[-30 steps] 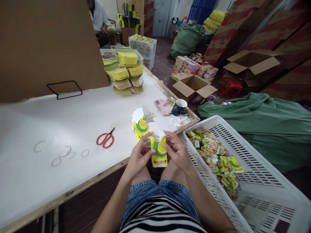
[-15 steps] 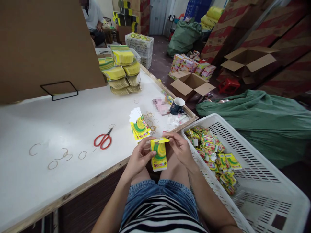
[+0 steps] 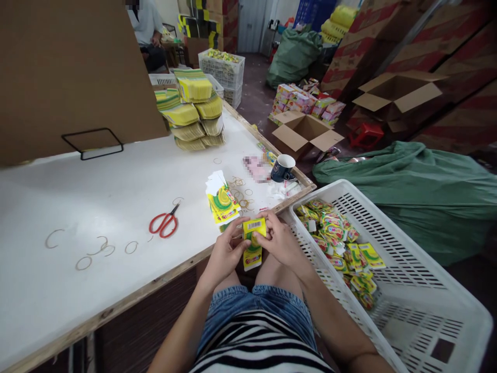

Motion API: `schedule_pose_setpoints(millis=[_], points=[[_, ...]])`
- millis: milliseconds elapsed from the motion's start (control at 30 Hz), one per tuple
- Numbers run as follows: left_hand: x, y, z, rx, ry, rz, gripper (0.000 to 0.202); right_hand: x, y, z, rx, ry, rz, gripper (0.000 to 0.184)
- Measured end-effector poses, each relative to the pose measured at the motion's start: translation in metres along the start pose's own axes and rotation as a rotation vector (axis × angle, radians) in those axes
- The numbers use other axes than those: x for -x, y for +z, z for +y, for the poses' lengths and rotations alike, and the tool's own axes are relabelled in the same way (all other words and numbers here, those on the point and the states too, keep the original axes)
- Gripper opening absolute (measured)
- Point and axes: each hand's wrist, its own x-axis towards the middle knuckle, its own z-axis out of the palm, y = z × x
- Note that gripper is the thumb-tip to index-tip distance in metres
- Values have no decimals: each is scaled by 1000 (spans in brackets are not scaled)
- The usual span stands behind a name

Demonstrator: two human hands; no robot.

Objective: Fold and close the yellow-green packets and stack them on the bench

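Over my lap, a yellow and green printed card packet (image 3: 253, 259) is held between both hands, its top flap folded down so a barcode faces me. My left hand (image 3: 228, 249) grips its left edge, thumb on the front. My right hand (image 3: 280, 239) pinches the flap at the right side, thumb pressing on its lower edge. Just beyond, a small fanned pile of matching cards (image 3: 224, 203) lies on the white table (image 3: 116, 191). On my right, a white plastic crate (image 3: 419, 259) holds many similar yellow packets (image 3: 334, 228).
Red-handled scissors (image 3: 163, 225) and loose rubber bands (image 3: 101, 247) lie left on the table. Bundled card stacks (image 3: 194, 111) stand at the back by a cardboard panel (image 3: 73, 67). A dark mug (image 3: 282, 169) sits near the right corner. Another person (image 3: 149, 33) sits beyond.
The packet's top flap, sticking out toward the right before, is now folded down over the front, showing its barcode. My right hand has moved slightly left, its thumb now on the flap.
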Motion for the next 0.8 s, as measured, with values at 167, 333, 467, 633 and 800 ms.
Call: schedule_pose_setpoints(millis=[167, 333, 467, 633, 800], points=[[-1, 0, -1, 85, -6, 2, 49, 3, -2, 2, -105, -48, 40, 25], [-3, 10, -6, 72, 41, 39, 48, 8, -8, 6, -250, -13, 156, 19], [-15, -4, -6, -271, 295, 322, 42, 8, -32, 5, 89, -110, 675, 24], [-30, -30, -17, -547, 325, 442, 48, -18, -16, 21, 90, -64, 529, 31], [-31, -36, -28, -601, 306, 375, 53, -61, 49, 34, -103, 97, 246, 33]])
